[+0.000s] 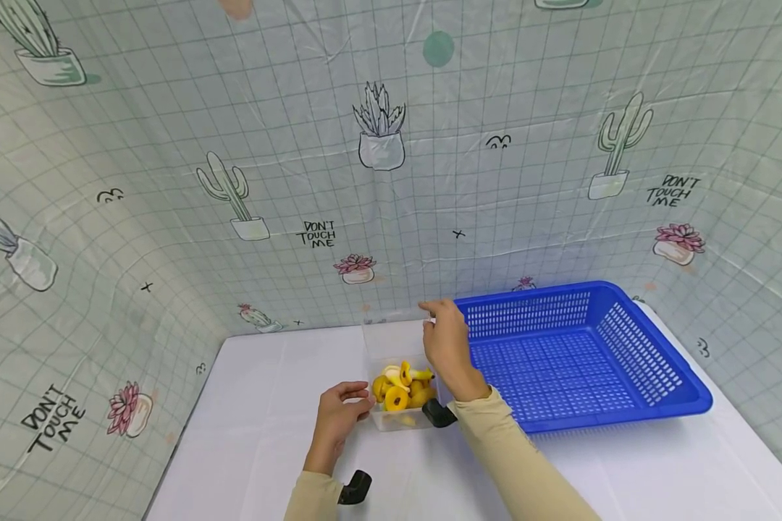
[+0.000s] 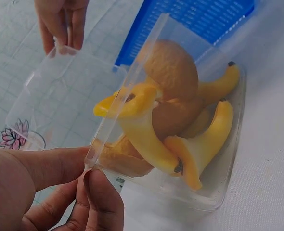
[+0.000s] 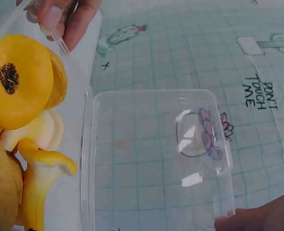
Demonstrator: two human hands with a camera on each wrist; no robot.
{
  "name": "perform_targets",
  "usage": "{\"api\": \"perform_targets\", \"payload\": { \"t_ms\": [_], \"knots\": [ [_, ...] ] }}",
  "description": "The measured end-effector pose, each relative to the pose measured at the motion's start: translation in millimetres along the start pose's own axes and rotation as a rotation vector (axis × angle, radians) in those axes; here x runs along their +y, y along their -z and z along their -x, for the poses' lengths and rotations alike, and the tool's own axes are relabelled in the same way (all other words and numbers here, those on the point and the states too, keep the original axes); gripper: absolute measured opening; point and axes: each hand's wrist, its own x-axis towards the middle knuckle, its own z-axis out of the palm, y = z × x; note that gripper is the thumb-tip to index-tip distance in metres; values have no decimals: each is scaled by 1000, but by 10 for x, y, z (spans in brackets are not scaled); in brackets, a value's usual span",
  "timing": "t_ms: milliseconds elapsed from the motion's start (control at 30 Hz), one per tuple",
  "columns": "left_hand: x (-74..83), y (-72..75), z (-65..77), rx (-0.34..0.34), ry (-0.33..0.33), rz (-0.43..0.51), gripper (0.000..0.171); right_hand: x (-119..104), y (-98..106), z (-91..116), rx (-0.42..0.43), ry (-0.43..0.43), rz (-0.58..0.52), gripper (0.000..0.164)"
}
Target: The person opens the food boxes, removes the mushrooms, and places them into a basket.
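Note:
A clear plastic box stands on the white table, its hinged lid raised at the back. Inside lie yellow, trumpet-shaped mushroom-like pieces with dark spots, among rounded brown lumps whose kind I cannot tell. My left hand pinches the box's rim at the left side, thumb and fingers on either side of it in the left wrist view. At the lid's far edge, my right hand holds the clear plastic between thumb and fingers; only part of that thumb shows in the right wrist view.
A large blue plastic basket with slotted walls stands right of the box, beside my right forearm. Behind the white table hangs a grid-patterned cloth printed with cacti, close to the raised lid.

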Motion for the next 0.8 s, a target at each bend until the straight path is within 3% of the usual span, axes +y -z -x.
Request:
{"api": "perform_targets", "payload": {
  "t_ms": [500,800],
  "knots": [
    [-5,-9,-28,15,13,22,33,30,-97,-128,-66,-46,13,45],
    [-34,-7,-14,17,24,31,33,45,-39,27,-71,-12,-38,51]
  ]
}}
